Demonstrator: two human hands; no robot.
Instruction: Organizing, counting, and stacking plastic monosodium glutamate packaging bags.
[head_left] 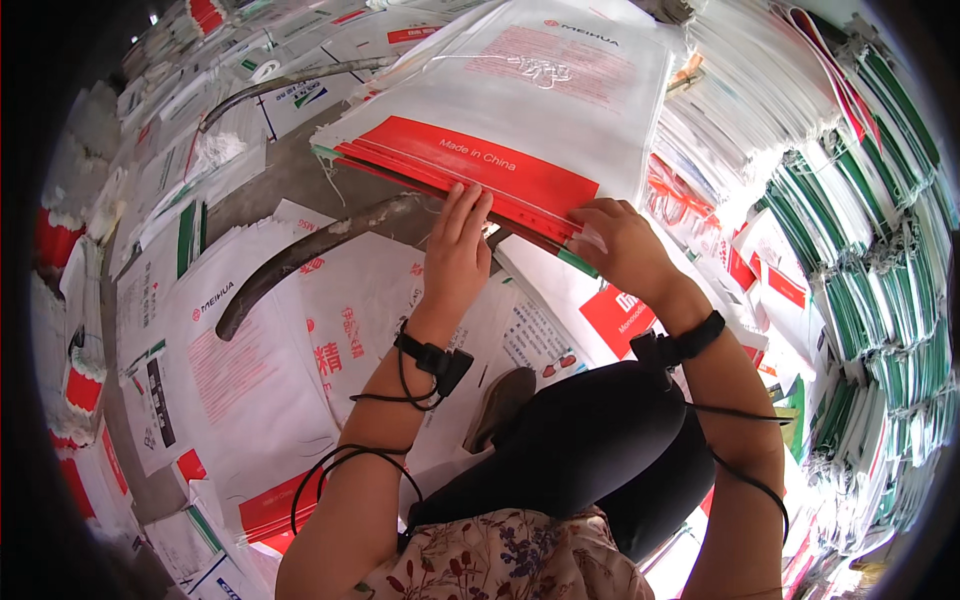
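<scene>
Past the nearer curved dark pole [310,262], the flat white-and-red plastic sack stack [560,110] should be slippery, bendy, hefty; I'd grip its near edge, where bare left hand [458,250] and right hand [632,252] touch, clamping unclear.

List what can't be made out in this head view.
In the head view:
Far end of the sack pile: cut off by the upper edge.
Upper end of the thick dark pole: hidden by the left hand and sack pile.
Palm of the right hand: hidden by its own back.
Fine red print on the top sack: too small.
</scene>
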